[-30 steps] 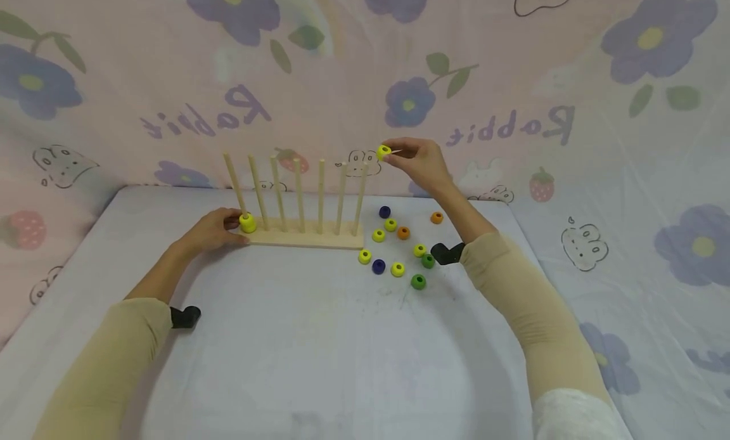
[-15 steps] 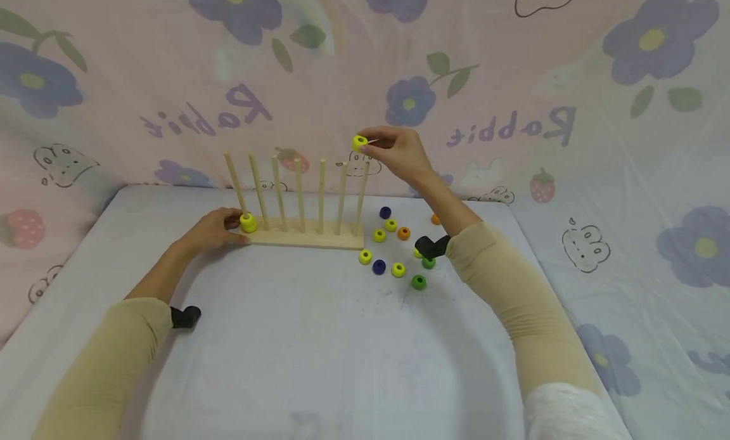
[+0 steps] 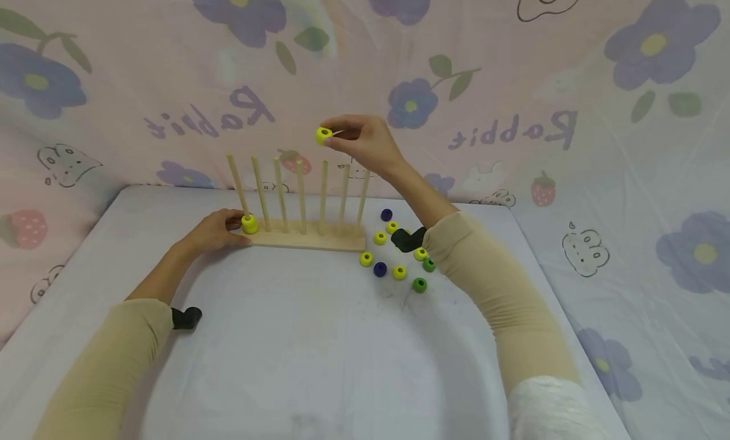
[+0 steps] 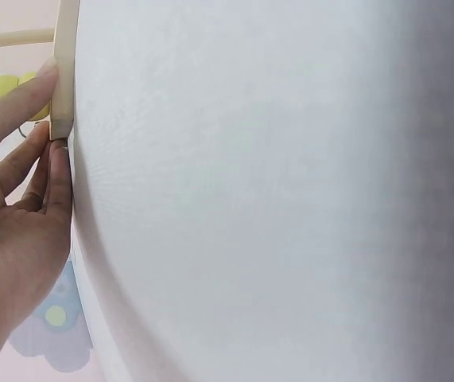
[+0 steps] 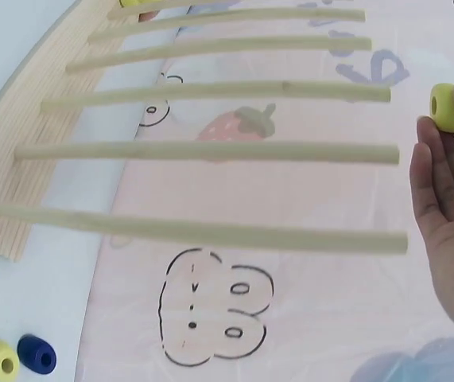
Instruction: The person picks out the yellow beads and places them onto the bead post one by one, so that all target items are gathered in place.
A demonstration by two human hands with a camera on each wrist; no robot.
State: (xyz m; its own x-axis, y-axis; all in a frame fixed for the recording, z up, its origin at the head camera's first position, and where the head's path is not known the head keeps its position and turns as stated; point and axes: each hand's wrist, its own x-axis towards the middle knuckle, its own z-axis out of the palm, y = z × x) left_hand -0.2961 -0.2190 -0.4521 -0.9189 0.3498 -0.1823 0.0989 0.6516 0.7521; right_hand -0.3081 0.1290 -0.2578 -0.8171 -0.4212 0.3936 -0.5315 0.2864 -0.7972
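Note:
A wooden peg rack stands toward the back of the table, with several upright pegs in a row. Yellow beads are stacked at the foot of its leftmost peg. My left hand holds the left end of the rack's base; in the left wrist view the thumb lies on one side of the base and fingertips touch its end. Above the pegs, my right hand pinches a yellow bead between thumb and fingers. That bead is off the pegs, its hole showing in the right wrist view.
Right of the rack lie loose beads: yellow, dark blue and green. My right forearm passes over that side and hides part of the table. A patterned cloth hangs behind.
My right hand has carried the yellow bead leftward and slightly up, from right of the rack to above its middle pegs. The left hand stays on the base.

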